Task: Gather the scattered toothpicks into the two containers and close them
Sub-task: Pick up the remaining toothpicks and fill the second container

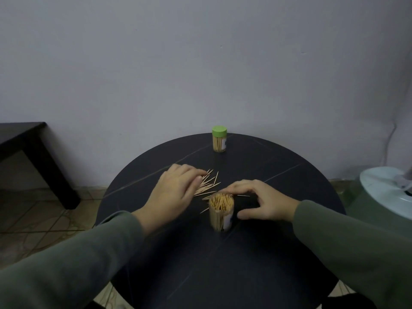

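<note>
An open clear container (221, 216), packed with upright toothpicks, stands near the middle of the round black table (278, 253). A loose heap of scattered toothpicks (208, 186) lies just behind and left of it. My left hand (175, 192) lies over the left side of the heap, its fingers curved down onto the sticks. My right hand (260, 200) hovers beside the open container, fingers arched behind its rim and thumb near its right wall, apart from it. A second container with a green lid (219, 139) stands shut at the table's far edge.
A dark low table (29, 148) stands at the left against the wall. A pale round fan base (388, 190) sits on the floor at the right. Tiled floor shows to the left of the round table.
</note>
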{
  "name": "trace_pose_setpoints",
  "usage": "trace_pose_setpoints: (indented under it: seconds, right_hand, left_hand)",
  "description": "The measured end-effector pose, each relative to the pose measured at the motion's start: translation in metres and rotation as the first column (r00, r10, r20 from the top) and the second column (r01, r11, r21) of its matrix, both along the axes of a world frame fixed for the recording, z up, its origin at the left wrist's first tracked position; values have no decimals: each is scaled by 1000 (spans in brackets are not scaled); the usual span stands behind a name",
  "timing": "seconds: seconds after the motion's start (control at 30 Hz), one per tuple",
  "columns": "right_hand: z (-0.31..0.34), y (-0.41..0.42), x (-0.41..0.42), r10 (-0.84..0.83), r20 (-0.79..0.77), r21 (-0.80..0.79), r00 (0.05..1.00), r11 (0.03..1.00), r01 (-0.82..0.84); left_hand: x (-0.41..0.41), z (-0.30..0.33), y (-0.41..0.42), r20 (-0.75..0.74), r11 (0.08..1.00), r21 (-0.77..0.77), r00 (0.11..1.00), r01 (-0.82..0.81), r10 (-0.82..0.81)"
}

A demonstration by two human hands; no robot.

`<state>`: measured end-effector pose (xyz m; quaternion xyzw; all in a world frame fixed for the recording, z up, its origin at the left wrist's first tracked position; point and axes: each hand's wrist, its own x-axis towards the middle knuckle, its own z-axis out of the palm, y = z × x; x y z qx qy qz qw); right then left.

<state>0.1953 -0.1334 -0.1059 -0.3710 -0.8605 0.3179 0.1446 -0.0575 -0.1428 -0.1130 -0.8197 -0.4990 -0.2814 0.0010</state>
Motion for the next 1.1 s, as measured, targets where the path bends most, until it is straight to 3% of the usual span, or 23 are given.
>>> trace_pose_setpoints:
  seconds: [0.1, 0.2, 0.53, 0.67, 0.8, 0.9, 1.1]
  right_hand:
    - [2, 8, -2, -108, 191, 206, 976, 976, 68]
    - [1, 15, -11, -249, 382, 383, 890, 919, 93]
    - [-3, 29, -34, -235, 428, 368, 873, 927, 70]
    - [9, 35, -26, -252, 511, 395, 822, 918, 36]
    - [10, 43, -16, -298, 537, 356, 789, 928, 108]
    - [6, 47, -15, -296, 524, 330, 798, 935, 129]
    - [-3, 56, -28, -271, 448, 423, 852, 904, 65]
  left_hand:
    - [-7, -5, 10, -170, 974, -210, 984, -86, 51]
    - [-6, -6, 12, -184, 929, -367, 982, -39, -31]
    - [9, -7, 19, -231, 925, -376, 972, -50, -42]
    - [-4, -7, 28, -276, 924, -355, 960, -138, 38]
    - [-13, -9, 34, -255, 890, -364, 948, -275, 189]
    - [-13, -9, 35, -254, 865, -394, 941, -312, 223]
    - [-12, -8, 39, -242, 856, -418, 945, -305, 218]
